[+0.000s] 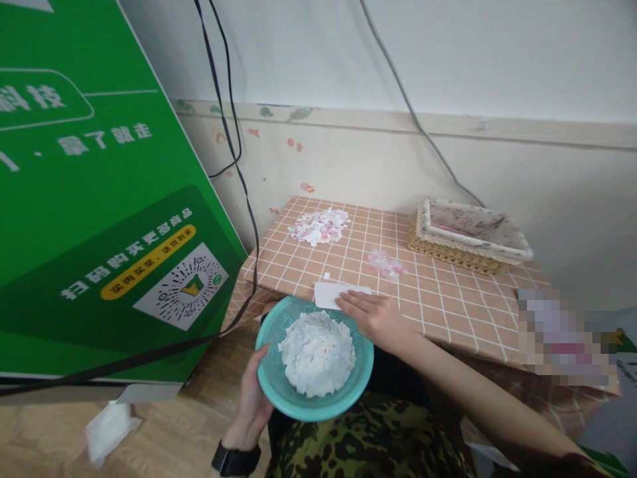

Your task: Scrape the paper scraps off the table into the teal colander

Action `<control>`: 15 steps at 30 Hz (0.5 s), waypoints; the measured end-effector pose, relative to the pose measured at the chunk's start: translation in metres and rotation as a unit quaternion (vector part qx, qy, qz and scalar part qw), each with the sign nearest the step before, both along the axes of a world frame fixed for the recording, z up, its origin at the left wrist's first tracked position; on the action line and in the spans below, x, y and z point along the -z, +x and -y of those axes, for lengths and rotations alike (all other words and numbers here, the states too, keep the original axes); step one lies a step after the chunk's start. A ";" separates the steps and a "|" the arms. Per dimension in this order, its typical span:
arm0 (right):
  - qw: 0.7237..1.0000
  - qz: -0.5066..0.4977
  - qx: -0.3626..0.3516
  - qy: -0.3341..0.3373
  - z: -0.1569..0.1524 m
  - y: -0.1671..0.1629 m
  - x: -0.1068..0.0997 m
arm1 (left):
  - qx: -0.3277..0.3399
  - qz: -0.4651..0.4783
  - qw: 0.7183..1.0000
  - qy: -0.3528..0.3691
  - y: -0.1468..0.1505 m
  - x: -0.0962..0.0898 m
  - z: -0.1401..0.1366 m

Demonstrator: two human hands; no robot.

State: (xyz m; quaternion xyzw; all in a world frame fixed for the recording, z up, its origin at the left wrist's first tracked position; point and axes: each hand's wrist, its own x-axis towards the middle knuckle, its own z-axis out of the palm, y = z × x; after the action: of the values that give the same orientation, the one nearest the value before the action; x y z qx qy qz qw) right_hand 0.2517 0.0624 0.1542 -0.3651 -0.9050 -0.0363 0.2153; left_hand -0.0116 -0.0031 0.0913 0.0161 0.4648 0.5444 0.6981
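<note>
A teal plastic colander point(267, 330) is in my left hand point(255, 388), which grips its left rim with the thumb on top. Inside it lies a mound of torn white paper scraps point(318, 355). My right hand point(371, 318) has its fingers over the right end of a white card point(326, 296) at the table's near edge, just above the colander's far rim; its thumb is hidden. One small white scrap point(327, 275) lies just beyond the card.
On the checked tablecloth point(438, 299) are a heap of white and pink scraps point(318, 227), a smaller pinkish pile point(385, 264) and a lined wicker basket point(468, 236). A green printed panel point(99, 199) stands left, with a black cable point(243, 179) hanging beside it. A white plastic bag point(112, 428) lies on the floor.
</note>
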 end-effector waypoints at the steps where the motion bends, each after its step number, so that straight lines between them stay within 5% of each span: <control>1: 1.000 -0.018 0.004 -0.004 0.001 0.003 -0.002 | 0.000 -0.003 1.000 0.000 0.000 -0.002 0.000; 7: 0.993 -0.054 0.100 -0.039 -0.005 0.013 -0.022 | 0.018 0.001 1.000 0.010 -0.001 -0.003 0.000; 15: 0.995 -0.022 0.047 -0.084 -0.006 0.011 -0.042 | 0.018 -0.004 1.000 0.026 -0.002 -0.008 -0.002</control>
State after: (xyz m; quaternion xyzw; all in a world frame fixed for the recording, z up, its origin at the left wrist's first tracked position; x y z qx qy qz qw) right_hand 0.2628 0.0684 0.1964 -0.4248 -0.8818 0.0373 0.2016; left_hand -0.0137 -0.0008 0.0990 0.0444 0.4530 0.5434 0.7053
